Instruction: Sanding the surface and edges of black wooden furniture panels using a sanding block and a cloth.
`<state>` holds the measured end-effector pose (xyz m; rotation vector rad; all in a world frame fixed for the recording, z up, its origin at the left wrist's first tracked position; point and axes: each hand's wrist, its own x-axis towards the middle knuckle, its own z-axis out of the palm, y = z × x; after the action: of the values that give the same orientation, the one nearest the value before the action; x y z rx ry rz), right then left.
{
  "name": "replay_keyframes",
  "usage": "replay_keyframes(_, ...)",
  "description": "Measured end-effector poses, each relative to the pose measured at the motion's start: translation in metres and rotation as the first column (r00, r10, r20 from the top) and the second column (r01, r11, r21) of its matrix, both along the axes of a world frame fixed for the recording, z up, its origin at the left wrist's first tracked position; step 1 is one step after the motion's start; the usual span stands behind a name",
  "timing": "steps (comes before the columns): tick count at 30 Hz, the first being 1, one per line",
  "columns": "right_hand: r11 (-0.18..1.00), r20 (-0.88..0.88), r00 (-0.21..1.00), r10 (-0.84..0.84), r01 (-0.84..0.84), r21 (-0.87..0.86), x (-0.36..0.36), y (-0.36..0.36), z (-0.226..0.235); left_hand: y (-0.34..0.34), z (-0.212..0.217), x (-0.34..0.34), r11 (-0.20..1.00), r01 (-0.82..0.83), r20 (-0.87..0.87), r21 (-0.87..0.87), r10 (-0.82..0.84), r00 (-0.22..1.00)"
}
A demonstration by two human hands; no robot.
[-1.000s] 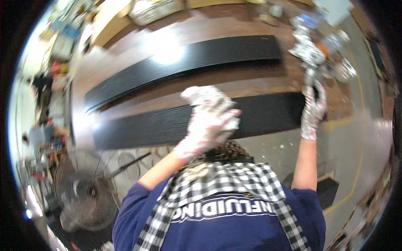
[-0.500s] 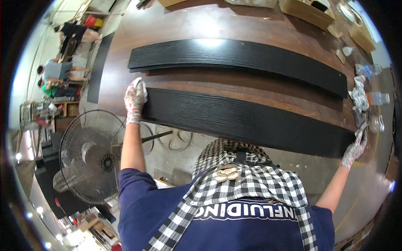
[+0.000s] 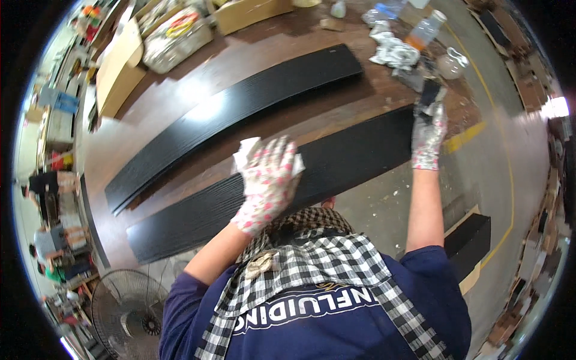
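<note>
A long black wood-grained board (image 3: 354, 150) lies along the near edge of the brown table (image 3: 396, 96). My left hand (image 3: 267, 183), in a white glove with pink spots, presses a white wiping cloth (image 3: 245, 153) onto the middle of this board. At the board's right end my right hand (image 3: 429, 135), gloved alike, grips a crumpled dark rag (image 3: 431, 96). Its fingers are partly hidden by the rag. Behind the near board lie black boards (image 3: 240, 105), seemingly stacked, slanting across the table.
Crumpled white cloth (image 3: 393, 51), a bottle with orange liquid (image 3: 425, 31) and a clear bottle (image 3: 451, 63) stand at the far right. Cardboard boxes (image 3: 117, 72) and a plastic-wrapped bundle (image 3: 177, 42) line the back. A fan (image 3: 129, 312) stands at lower left; people work beyond.
My view has turned toward the right. My left hand has moved from the board's left end to its middle with the white cloth. My right hand now has the dark rag.
</note>
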<state>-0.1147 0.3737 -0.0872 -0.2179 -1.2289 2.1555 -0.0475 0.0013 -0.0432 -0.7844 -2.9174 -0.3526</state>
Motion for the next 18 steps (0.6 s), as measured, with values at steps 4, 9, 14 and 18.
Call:
replay_keyframes(4, 0.932, -0.155, 0.986, 0.054, -0.105, -0.347, 0.007, 0.019, 0.005, 0.129, -0.007, -0.043, 0.963, 0.259, -0.025, 0.076, -0.257, 0.966)
replay_keyframes(9, 0.875, -0.158, 0.976, -0.149, 0.056, -0.480, 0.013, 0.054, -0.004, 0.233, -0.009, -0.080, 0.892, 0.450, -0.044, 0.033, -0.449, 0.893)
replay_keyframes(14, 0.911, -0.141, 0.976, -0.168, 0.099, -0.401, 0.008, 0.046, -0.004, 0.315, -0.012, -0.129, 0.832, 0.539, -0.025, 0.129, -0.541, 0.841)
replay_keyframes(18, 0.896, -0.119, 0.987, -0.106, 0.043, -0.442, 0.003, 0.050, -0.006, 0.326, -0.003, -0.152, 0.860, 0.422, 0.189, 0.287, -0.483, 0.855)
